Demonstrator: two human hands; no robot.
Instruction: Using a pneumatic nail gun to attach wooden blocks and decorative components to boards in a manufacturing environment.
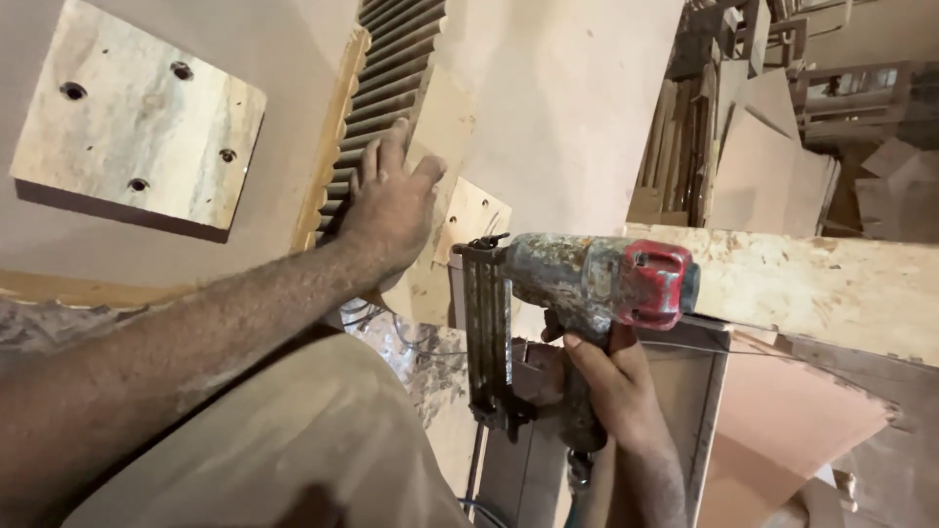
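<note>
Head | left hand [391, 210] flat on slatted panel [386, 88] | right hand [611, 386] clamps rusty nail gun [577, 284]

Warm, dim, even light falls from above the hands, casting a soft shadow under the drilled board [137, 122] left of the left hand [391, 210], while wide-angle distortion bends edges and the near forearm blurs.

A woodworking shop in warm light. Cut boards [758, 166] lean stacked at right. Wooden frames [846, 93] stand behind them.
</note>
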